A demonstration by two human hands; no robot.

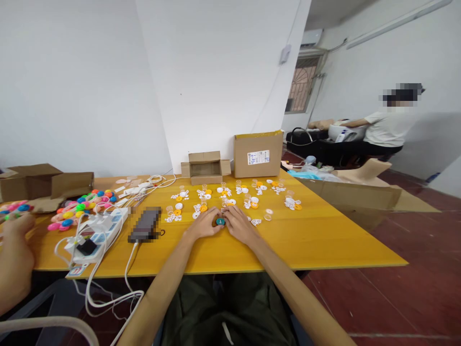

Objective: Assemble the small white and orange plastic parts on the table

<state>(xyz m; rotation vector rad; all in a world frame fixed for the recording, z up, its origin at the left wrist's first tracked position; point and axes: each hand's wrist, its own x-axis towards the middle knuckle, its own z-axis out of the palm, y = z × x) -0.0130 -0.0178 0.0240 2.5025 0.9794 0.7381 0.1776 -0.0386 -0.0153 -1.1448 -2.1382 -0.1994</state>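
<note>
My left hand (206, 224) and my right hand (237, 224) meet over the yellow table near its middle. Between them is a small round teal-topped part (220, 221), with a bit of orange showing beside it. The fingers of both hands curl in around this part and partly cover it. Just beyond are small sets of clear plastic cups (247, 198), orange rings (203, 208), white discs (254, 200) and white cut-out pieces (256, 222). A lone clear cup (268, 215) stands right of my right hand.
Left of my arms lie a phone (147, 224) and a power strip (108, 235) with trailing cables. Further left are colourful balls (79, 207) and another person's hand (18, 228). Cardboard boxes (257, 168) stand at the back. A person (389, 127) sits far right.
</note>
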